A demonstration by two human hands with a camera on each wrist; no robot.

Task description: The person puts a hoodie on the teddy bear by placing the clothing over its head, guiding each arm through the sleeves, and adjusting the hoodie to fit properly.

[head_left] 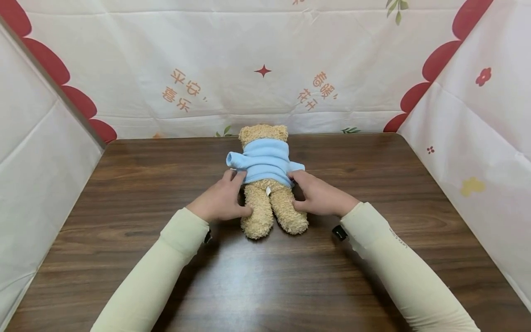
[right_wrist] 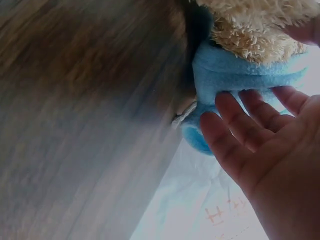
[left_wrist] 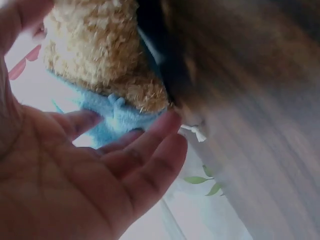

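A tan teddy bear (head_left: 258,210) in a light blue shirt (head_left: 267,159) lies on the table, head toward the back wall, legs toward the person, a small white tag between the legs. The left hand (head_left: 221,196) is at its left side, fingers by the shirt's hem and thumb at the left leg. On the other side, the right hand (head_left: 323,193) has its fingertips against the shirt's lower edge and its thumb at the right leg. Both wrist views show spread, slightly bent fingers beside the blue shirt (right_wrist: 240,75) and the fur (left_wrist: 95,45).
The brown wood table (head_left: 166,166) reaches back to a white cloth (head_left: 232,55) with red scallops and orange writing. Similar cloth hangs along the left and right sides. Pale sleeves cover both forearms, with a small black device under each wrist.
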